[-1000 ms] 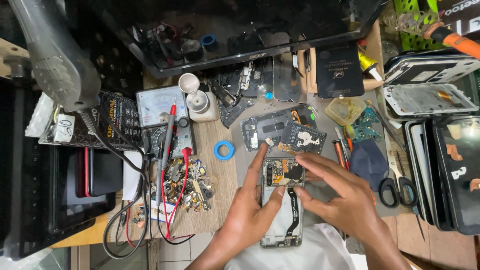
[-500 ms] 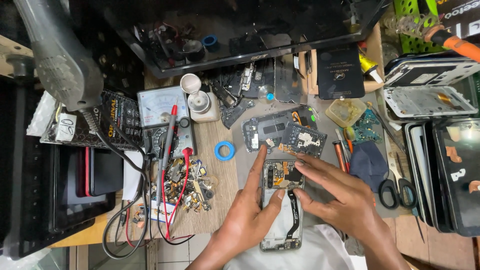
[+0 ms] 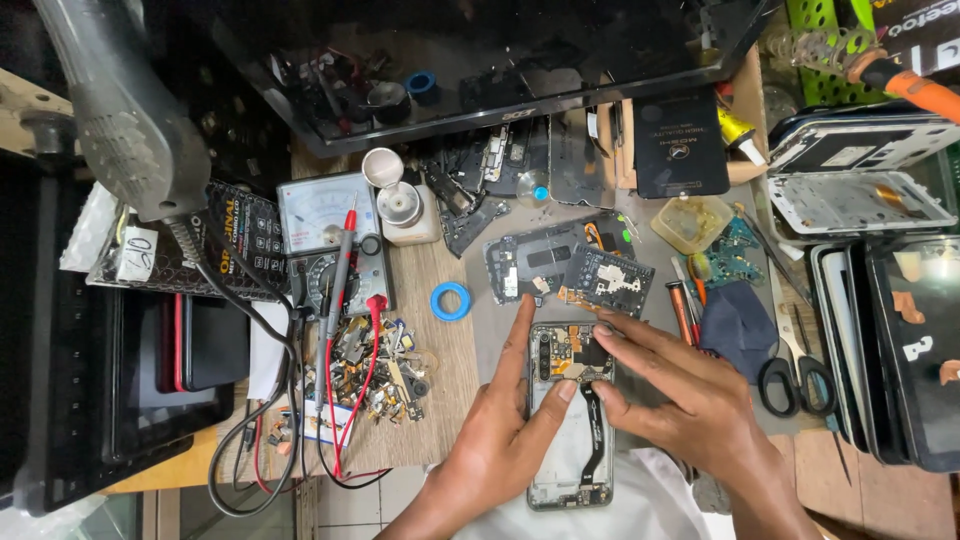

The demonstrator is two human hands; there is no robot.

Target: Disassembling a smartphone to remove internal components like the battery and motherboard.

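Opened phone point(image 3: 570, 420), back cover off, lies at approx 6 o'clock on the bench, long axis running 12–6, board and flex cable exposed. Left hand point(image 3: 500, 440) comes in from 7 o'clock: index finger stretched along the phone's left edge, thumb pressing on the frame mid-body, so it steadies rather than clamps. Right hand point(image 3: 690, 400) comes from 4 o'clock, fingers point(image 3: 620, 335) laid flat over the upper board near the camera end, thumb tucked by the flex; fingers together, but can't tell if any small part is pinched under them.

Step in hand, imo: working a component or connector at the top board w/ bare fingertips.

Next move prob calls for light, precise pressure or lift, w/ the left hand keeping the frame from sliding.

Nearby: blue tape ring point(image 3: 450, 300) at 10 o'clock of the phone, loose cover plate point(image 3: 608, 280) at 12, scissors point(image 3: 795, 375) at 3, parts heap point(image 3: 375, 365) at 9.
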